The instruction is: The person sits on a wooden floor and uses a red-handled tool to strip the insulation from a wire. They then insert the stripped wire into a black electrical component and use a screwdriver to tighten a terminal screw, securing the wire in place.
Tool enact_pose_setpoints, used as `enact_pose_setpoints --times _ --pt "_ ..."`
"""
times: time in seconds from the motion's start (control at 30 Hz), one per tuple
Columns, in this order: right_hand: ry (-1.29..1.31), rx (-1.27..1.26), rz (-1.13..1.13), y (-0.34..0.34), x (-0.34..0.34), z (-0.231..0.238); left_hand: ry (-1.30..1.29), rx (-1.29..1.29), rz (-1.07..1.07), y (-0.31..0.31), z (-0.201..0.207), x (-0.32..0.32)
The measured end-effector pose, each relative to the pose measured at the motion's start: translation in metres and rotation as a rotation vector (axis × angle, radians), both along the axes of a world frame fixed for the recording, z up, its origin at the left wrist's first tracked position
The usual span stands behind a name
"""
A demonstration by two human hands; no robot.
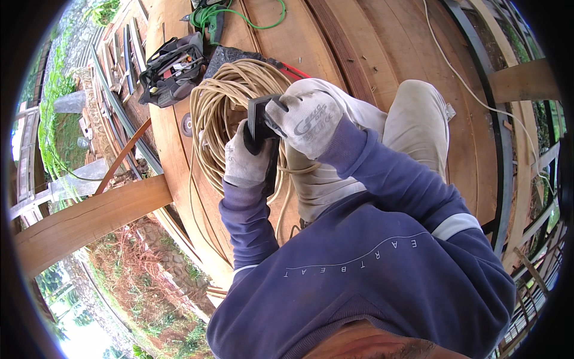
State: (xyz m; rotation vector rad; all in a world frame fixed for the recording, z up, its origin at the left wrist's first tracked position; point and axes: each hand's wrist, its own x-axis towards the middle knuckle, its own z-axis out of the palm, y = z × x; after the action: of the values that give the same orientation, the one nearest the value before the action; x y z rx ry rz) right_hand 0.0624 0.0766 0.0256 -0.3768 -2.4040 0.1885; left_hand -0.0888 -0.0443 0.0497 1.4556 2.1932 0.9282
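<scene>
In front of me, my two gloved hands are together on a dark, blocky object with a long black part (pixel 257 119); its kind I cannot make out. My left hand (pixel 246 158) has its fingers wrapped round the lower side of it. My right hand (pixel 308 122) is closed on its upper right side, fingers bent against the black edge. Both gloves are pale grey with dark fingertips. Just behind and left of the hands lies a big coil of tan cable or hose (pixel 209 99), which the hands partly cover.
A dark open tool bag (pixel 173 72) stands at the far left, near a green power tool (pixel 214 27) with a green cord. A small round disc (pixel 187 124) lies by the coil. The plank floor (pixel 382 36) ends at the left, above rubble and plants. A pale cable (pixel 460 75) runs along the right.
</scene>
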Motion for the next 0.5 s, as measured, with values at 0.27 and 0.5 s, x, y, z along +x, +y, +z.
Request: enact_pose_setpoints --times 0.27,0.5 --pt "0.345 -1.426 0.131 -0.007 0.000 -0.006 -0.068 -0.130 -0.038 0.010 0.002 -0.002" --pt "0.357 -1.399 0.068 -0.005 0.013 -0.018 -0.135 -0.196 -0.026 0.015 0.006 0.008"
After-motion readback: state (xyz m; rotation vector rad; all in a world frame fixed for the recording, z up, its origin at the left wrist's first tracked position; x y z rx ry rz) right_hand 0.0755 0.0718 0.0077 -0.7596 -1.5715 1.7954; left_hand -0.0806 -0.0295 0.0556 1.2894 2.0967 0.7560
